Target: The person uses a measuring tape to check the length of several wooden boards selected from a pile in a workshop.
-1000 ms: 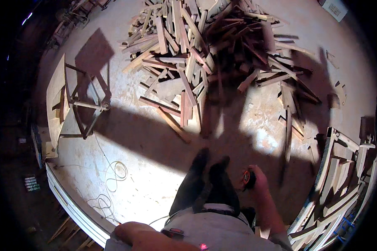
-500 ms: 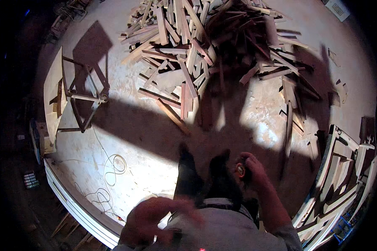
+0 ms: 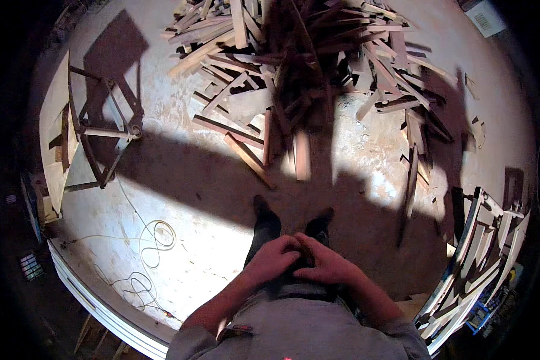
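Note:
Both of my hands meet in front of my waist, fingertips touching. My left hand (image 3: pixel 274 259) is closed, its fingers curled toward the other hand. My right hand (image 3: pixel 329 263) is curled too, closed, with thumb and fingers near the left fingertips. Between the palms lies a dark gap, and whatever they hold there is hidden. A small dark item with a red edge (image 3: pixel 241 329) shows at the front of my grey shirt (image 3: pixel 306 327). Below the hands are my dark shoes (image 3: pixel 263 207) on the floor.
A large heap of wooden offcuts (image 3: pixel 246 105) lies ahead. At the left stands a tilted panel on a frame (image 3: pixel 57 138); a coiled cable (image 3: pixel 156 243) lies nearer. A white-edged board stack (image 3: pixel 96 306) is at lower left, a rack of wooden frames (image 3: pixel 477 258) at right.
My left hand has moved from my chest forward to meet the right. The right hand, which held a small round red-and-dark tool, has come inward; the tool is no longer visible.

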Motion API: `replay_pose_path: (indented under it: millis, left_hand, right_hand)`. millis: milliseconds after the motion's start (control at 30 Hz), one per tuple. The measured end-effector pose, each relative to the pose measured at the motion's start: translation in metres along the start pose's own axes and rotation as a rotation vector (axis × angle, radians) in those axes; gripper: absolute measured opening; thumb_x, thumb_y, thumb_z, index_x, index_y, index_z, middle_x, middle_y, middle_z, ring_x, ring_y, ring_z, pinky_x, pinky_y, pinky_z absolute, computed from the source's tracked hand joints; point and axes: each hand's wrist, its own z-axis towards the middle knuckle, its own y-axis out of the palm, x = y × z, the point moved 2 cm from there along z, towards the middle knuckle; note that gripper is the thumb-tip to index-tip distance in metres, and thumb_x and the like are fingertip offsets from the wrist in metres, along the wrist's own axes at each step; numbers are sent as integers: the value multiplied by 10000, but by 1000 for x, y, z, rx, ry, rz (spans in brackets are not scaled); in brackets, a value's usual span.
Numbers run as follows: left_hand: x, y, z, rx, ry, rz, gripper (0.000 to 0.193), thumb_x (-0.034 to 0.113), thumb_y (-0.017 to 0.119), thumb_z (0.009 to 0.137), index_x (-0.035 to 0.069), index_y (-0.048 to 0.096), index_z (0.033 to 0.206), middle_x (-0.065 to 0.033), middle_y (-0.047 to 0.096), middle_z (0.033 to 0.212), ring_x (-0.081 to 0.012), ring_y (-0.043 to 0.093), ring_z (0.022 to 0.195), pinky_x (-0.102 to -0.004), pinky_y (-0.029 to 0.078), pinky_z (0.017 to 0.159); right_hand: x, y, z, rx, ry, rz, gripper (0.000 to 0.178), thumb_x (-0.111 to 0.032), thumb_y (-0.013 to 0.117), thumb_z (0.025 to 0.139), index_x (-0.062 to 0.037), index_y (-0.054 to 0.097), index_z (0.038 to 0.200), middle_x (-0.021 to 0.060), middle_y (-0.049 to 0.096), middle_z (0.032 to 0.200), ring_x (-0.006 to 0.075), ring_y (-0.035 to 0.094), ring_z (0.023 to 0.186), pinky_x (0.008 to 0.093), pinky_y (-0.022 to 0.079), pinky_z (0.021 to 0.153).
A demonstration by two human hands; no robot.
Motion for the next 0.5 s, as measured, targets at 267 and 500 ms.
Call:
replay_pose_path:
  millis: [267,500]
  left_hand:
    - [-12,-103,-6,150,-90,22,271,69,649,821,15,600,1082,-65,640,895,-129,614,820,-279,509,729]
    - [-44,-257,-2,814,146,-312,304,22,613,826,29,566,1126,-4,578,834,-89,531,706,-232,443,595]
  right_hand:
    - [-6,4,74,-277,277,-112,751,-304,740,786,-27,375,1381,181,564,1218,285,550,1133,362,425,978]
    - [97,-83,80,-321,614,-184,512,-420,649,818,-48,605,1167,163,652,1048,303,626,951,383,485,847]
